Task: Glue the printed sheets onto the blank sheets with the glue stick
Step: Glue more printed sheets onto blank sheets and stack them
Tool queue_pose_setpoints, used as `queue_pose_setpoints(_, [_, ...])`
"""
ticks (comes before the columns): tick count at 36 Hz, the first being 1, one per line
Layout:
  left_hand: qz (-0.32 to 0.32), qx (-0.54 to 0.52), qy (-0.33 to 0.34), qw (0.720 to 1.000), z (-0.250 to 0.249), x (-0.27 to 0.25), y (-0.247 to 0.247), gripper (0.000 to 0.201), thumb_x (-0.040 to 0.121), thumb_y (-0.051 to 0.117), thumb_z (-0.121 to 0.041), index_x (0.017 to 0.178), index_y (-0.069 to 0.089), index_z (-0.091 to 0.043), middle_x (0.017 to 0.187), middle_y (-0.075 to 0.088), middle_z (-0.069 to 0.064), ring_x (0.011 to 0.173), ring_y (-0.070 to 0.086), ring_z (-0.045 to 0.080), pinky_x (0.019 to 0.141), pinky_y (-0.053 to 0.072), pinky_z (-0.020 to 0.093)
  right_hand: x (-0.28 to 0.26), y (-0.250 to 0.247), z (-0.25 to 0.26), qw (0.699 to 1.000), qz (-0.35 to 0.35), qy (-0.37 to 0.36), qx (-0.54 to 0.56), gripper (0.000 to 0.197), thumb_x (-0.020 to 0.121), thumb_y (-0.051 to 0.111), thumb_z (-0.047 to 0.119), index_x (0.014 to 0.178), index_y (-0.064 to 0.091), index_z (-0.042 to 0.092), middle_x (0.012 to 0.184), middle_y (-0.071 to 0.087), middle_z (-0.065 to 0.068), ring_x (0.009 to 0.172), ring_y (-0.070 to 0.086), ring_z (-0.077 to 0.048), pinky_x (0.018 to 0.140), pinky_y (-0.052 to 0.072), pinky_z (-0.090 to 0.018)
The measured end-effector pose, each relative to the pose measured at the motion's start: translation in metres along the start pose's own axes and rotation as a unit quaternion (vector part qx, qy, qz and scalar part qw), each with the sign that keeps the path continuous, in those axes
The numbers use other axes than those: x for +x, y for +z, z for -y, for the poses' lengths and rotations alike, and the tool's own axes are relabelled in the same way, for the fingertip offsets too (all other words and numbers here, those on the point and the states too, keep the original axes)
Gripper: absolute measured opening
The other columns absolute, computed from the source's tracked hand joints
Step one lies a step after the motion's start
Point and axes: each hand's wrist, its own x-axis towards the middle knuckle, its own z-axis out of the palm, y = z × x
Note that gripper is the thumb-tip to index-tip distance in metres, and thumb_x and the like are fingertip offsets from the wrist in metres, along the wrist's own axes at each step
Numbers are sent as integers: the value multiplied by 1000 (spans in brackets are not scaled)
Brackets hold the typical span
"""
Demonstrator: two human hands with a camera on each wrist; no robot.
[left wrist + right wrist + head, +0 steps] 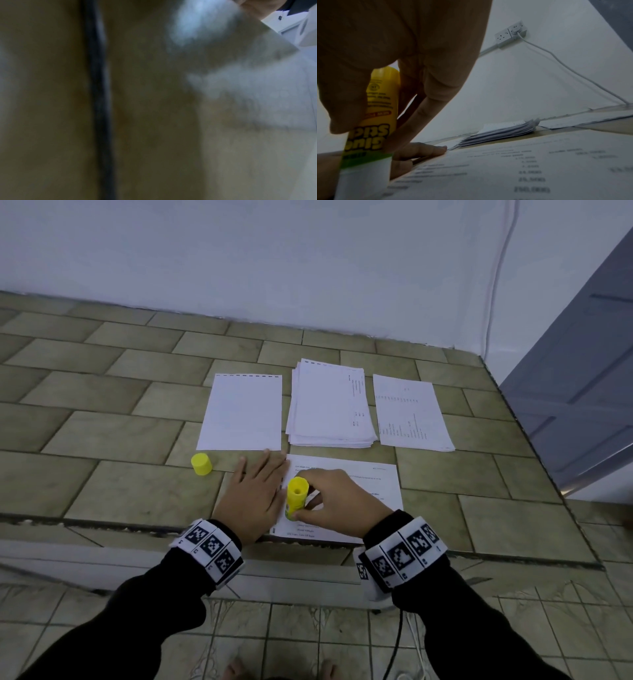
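A printed sheet (363, 487) lies at the near edge of the tiled ledge. My left hand (255, 491) rests flat on its left edge, fingers straight. My right hand (329, 501) grips the yellow glue stick (296, 497) upside down, its glue end pressed down on the sheet; the right wrist view shows the stick (375, 121) between thumb and fingers above the printed text (530, 175). The stick's yellow cap (201, 464) stands apart on the tiles to the left. Behind lie a blank sheet (245, 412), a stack of sheets (329, 405) and another printed sheet (411, 412).
A white wall (308, 261) closes the back of the ledge, with a socket (511, 33) and a white cable (565, 65) running down to it. The ledge's front edge (102, 523) drops to a tiled floor. A grey door (582, 392) stands at right.
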Motion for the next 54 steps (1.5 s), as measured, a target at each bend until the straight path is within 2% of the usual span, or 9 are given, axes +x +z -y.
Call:
queue_pose_setpoints(4, [5, 8, -2, 1000, 0, 1, 2, 70, 94, 8, -46, 152, 33, -16, 160, 26, -1, 150, 13, 21, 120, 8, 53, 11, -8, -1, 1000, -5, 8, -7, 23, 80, 75, 10, 84, 57, 25, 88, 63, 4, 82, 61, -12, 77, 55, -32])
queue_pose_setpoints(9, [6, 14, -5, 1000, 0, 1, 1, 70, 93, 6, -45, 153, 30, -16, 160, 25, -2, 150, 12, 19, 120, 5, 51, 35, -21, -9, 999, -29, 39, -4, 12, 79, 76, 9, 81, 64, 10, 89, 68, -6, 85, 65, -17, 78, 55, -36])
queue_pose_setpoints(15, [3, 5, -8, 1000, -4, 1, -2, 73, 91, 6, -46, 153, 29, -14, 161, 23, -1, 150, 11, 19, 120, 4, 50, 60, -32, -14, 996, -52, 60, -30, 15, 77, 74, 3, 76, 62, 11, 87, 68, -8, 85, 63, -23, 78, 51, -31])
queue_pose_setpoints(20, [8, -9, -11, 1000, -4, 0, -4, 77, 88, 4, -51, 153, 26, -17, 162, 18, -5, 151, 4, 15, 120, -3, 46, 70, -35, -13, 992, -63, 83, -64, 14, 80, 70, 8, 83, 61, -1, 89, 67, -15, 87, 62, -30, 83, 50, -45])
queue_pose_setpoints(26, [6, -8, -14, 1000, -3, 1, -4, 87, 86, 13, -71, 153, 28, -17, 162, 19, -5, 150, 4, 14, 121, -3, 46, 51, -33, -22, 992, -88, 89, -27, 17, 78, 74, 14, 82, 60, 6, 86, 66, -9, 84, 62, -25, 80, 51, -45])
queue_pose_setpoints(30, [35, 34, -26, 998, -4, 2, -4, 106, 74, 12, -89, 155, 20, -21, 163, 11, -8, 151, -1, 13, 121, -2, 47, 22, -36, -28, 993, -76, 89, -6, 20, 76, 79, 22, 81, 62, 12, 82, 68, -2, 79, 64, -16, 77, 53, -41])
queue_pose_setpoints(38, [9, 40, -9, 999, 0, 0, 0, 98, 79, 20, -84, 156, 19, -23, 162, 17, -5, 151, 6, 17, 121, 2, 48, -33, -33, -31, 995, -73, 69, 28, 13, 77, 80, 21, 76, 69, 14, 101, 70, 9, 90, 64, -9, 71, 51, -18])
queue_pose_setpoints(46, [27, 66, -9, 997, -3, 3, -3, 108, 75, 1, -89, 155, 23, -21, 163, 15, -3, 151, 4, 18, 121, 3, 49, -49, -24, -35, 998, -60, 19, -1, 16, 79, 78, 25, 93, 70, 25, 100, 68, 4, 89, 63, -10, 73, 54, -28])
queue_pose_setpoints(54, [53, 77, -21, 995, -6, 2, -4, 121, 63, 1, -98, 156, 16, -22, 164, 4, -5, 151, -5, 16, 121, -3, 49, -42, -27, -34, 998, -51, 26, -17, 21, 80, 77, 21, 99, 70, 17, 100, 66, 1, 89, 62, -13, 69, 55, -23])
